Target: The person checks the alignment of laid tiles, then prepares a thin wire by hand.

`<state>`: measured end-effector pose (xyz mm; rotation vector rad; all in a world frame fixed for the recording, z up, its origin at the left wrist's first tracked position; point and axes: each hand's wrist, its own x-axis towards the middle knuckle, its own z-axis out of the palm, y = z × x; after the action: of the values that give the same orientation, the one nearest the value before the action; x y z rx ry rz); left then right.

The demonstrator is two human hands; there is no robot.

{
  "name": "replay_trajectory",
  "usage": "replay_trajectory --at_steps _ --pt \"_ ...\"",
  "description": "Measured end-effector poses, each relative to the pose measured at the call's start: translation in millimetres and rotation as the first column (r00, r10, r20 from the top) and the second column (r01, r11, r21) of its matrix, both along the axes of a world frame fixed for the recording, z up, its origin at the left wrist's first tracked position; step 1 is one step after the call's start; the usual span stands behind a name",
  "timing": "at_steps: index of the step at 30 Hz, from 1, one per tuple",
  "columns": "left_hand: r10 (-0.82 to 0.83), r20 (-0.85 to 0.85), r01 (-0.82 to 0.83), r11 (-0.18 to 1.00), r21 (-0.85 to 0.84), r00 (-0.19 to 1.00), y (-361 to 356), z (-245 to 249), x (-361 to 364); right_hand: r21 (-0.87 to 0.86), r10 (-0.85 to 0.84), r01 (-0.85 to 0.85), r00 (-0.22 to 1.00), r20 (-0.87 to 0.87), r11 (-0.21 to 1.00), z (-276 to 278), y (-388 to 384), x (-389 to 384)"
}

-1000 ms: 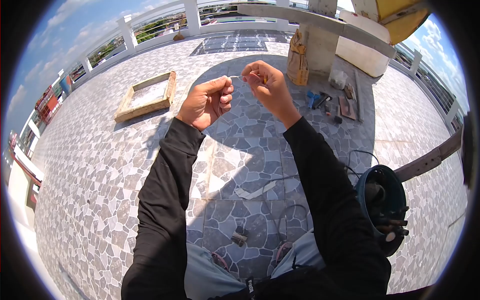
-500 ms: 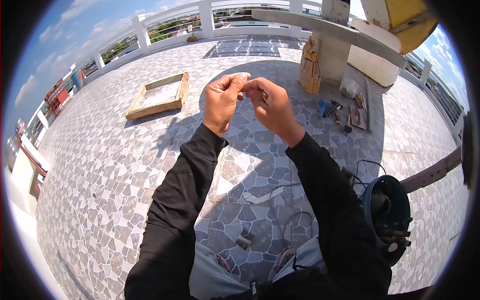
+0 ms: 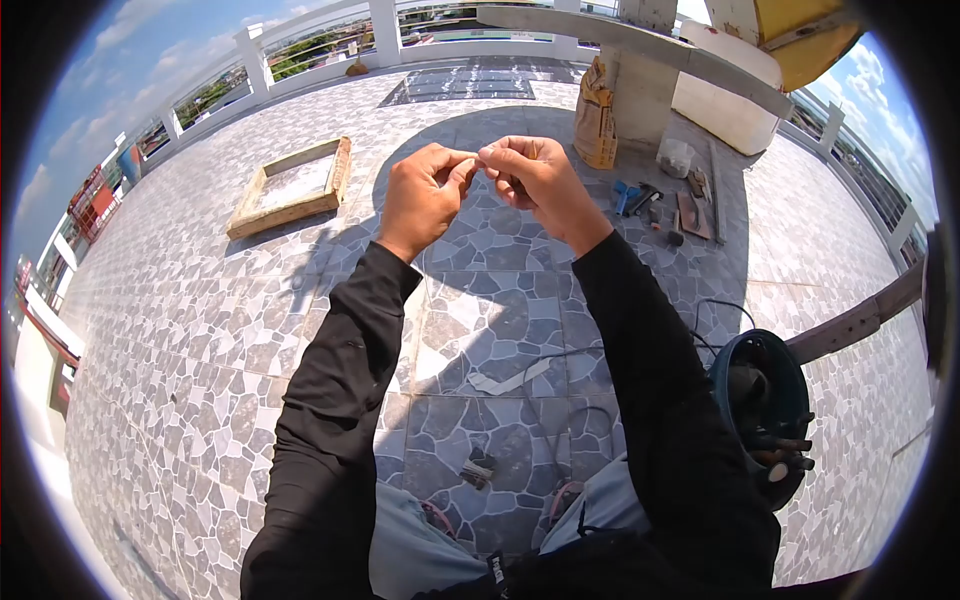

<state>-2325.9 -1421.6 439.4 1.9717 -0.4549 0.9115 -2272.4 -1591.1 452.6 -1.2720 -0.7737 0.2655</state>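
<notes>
Both hands are raised in front of me, fingertips meeting over the shaded floor. My left hand point(image 3: 424, 198) is closed, thumb and forefinger pinched together at the meeting point. Opposite it, my right hand point(image 3: 543, 188) pinches too, with its other fingers curled in; a ring shows on one finger. Whatever sits between the fingertips is too small to make out. Below the hands, a pale crumpled strip point(image 3: 508, 380) lies on the patterned tile floor point(image 3: 330, 420). Nearer my feet is a small grey block-like piece point(image 3: 478, 468).
A wooden frame point(image 3: 290, 190) lies at the left. To the right stand a paper sack point(image 3: 596, 120), scattered tools point(image 3: 640, 198) and a clear plastic bag point(image 3: 676, 157). A dark green bucket point(image 3: 735, 375) with tools and a cable point(image 3: 722, 303) is close to my right arm.
My hands have shifted their pinch: the left thumb has lowered and the right hand has turned, its thumb now on top. The view has tilted slightly, so the surroundings sit further left and higher.
</notes>
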Motion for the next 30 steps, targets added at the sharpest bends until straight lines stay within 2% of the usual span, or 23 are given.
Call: replay_trajectory --at_steps 1,2,3,4,5,7,9,10,12,13,14,15,16,17,18,19,20,22,26,27,28,29,30 --pt "-0.109 -0.183 0.062 0.967 -0.246 0.977 0.0 -1.3 0.8 -0.001 0.001 -0.001 1.000 0.001 1.000 -0.8 0.1 1.7" --pt "-0.239 -0.167 0.161 0.911 -0.379 0.957 1.8 -1.0 2.5 0.023 -0.049 0.046 0.990 0.130 0.999 -2.4 0.2 4.5" --pt "-0.239 -0.169 0.161 0.912 -0.378 0.956 6.6 0.5 2.7 0.053 -0.101 0.090 0.962 0.255 0.994 -3.2 -0.5 6.9" --pt "-0.384 -0.234 0.228 0.836 -0.500 0.893 13.5 3.0 1.4 0.055 -0.104 0.093 0.962 0.252 0.994 -2.4 -2.6 10.0" --pt "-0.525 -0.275 0.270 0.738 -0.618 0.806 19.4 4.7 0.1 0.069 -0.144 0.127 0.924 0.355 0.989 -0.4 -5.6 13.9" --pt "-0.593 -0.297 0.302 0.704 -0.643 0.748 20.8 4.7 -1.4 0.088 -0.185 0.163 0.872 0.453 0.983 -1.5 -7.0 18.1" --pt "-0.745 -0.176 0.318 0.469 -0.824 0.643 15.8 1.8 -2.4 0.154 -0.323 0.297 0.688 0.650 0.942 -10.9 1.4 22.8" --pt "-0.765 -0.096 0.331 0.383 -0.862 0.637 13.6 1.1 0.6 0.155 -0.326 0.300 0.688 0.649 0.941 -14.7 5.5 24.3" --pt "-0.717 -0.070 0.309 0.383 -0.870 0.693 7.7 -0.5 4.5 0.290 -0.399 0.390 0.236 0.886 0.874 -21.5 13.0 28.2" --pt "-0.662 -0.046 0.285 0.384 -0.878 0.748 5.4 -1.1 6.0 0.292 -0.403 0.394 0.236 0.884 0.871 -20.2 14.3 21.0" --pt "-0.614 -0.063 0.306 0.477 -0.824 0.787 4.6 -1.6 7.3 0.258 -0.382 0.426 0.236 0.894 0.867 -20.2 14.6 12.4" --pt "-0.616 -0.066 0.307 0.479 -0.822 0.785 4.6 -1.5 7.6 0.223 -0.359 0.456 0.236 0.903 0.861 -17.1 13.6 6.2" --pt "-0.430 -0.089 0.301 0.752 -0.587 0.899 2.6 1.4 4.2 0.230 -0.365 0.477 0.211 0.907 0.848 -12.7 11.0 4.0" --pt "-0.230 -0.039 0.209 0.934 -0.291 0.973 0.7 3.8 0.5 0.230 -0.366 0.479 0.212 0.906 0.847 -9.2 8.1 3.5" --pt "-0.160 -0.003 0.157 0.972 -0.175 0.987 -0.1 7.1 -3.5 0.237 -0.361 0.477 0.186 0.914 0.847 -6.3 5.1 4.5" --pt "-0.162 -0.008 0.158 0.972 -0.175 0.987 0.1 10.3 -5.5 0.243 -0.355 0.475 0.161 0.921 0.846 -5.4 3.2 6.6" --pt "-0.084 0.013 0.084 0.996 -0.003 0.996 2.3 12.2 -6.4 0.241 -0.356 0.478 0.167 0.919 0.845 -5.9 3.3 10.9" --pt "0.047 0.026 -0.052 0.958 0.281 0.999 5.5 18.1 -12.5 0.295 -0.360 0.433 0.074 0.930 0.852 -8.0 4.4 17.1" --pt "0.028 0.056 -0.046 0.935 0.351 0.998 6.4 7.4 -7.6 0.140 -0.247 0.533 0.136 0.959 0.835 -2.4 -0.7 9.9" --pt "0.022 0.014 -0.026 0.938 0.347 1.000 7.1 2.8 -6.1 -0.016 -0.255 0.450 0.536 0.805 0.893 3.1 -3.3 6.0" --pt "0.016 -0.026 -0.006 0.940 0.342 1.000 7.6 -2.2 -4.2 -0.123 -0.207 0.307 0.838 0.505 0.944 7.6 -4.5 1.8" --pt "0.016 -0.028 -0.006 0.941 0.337 0.999 7.1 -8.4 -1.3 -0.127 -0.204 0.306 0.839 0.504 0.944 7.2 -4.1 3.1" --pt "-0.216 -0.183 0.208 0.976 -0.062 0.959 5.4 -14.5 2.5 -0.062 -0.202 0.270 0.835 0.513 0.961 7.2 -3.4 6.5"
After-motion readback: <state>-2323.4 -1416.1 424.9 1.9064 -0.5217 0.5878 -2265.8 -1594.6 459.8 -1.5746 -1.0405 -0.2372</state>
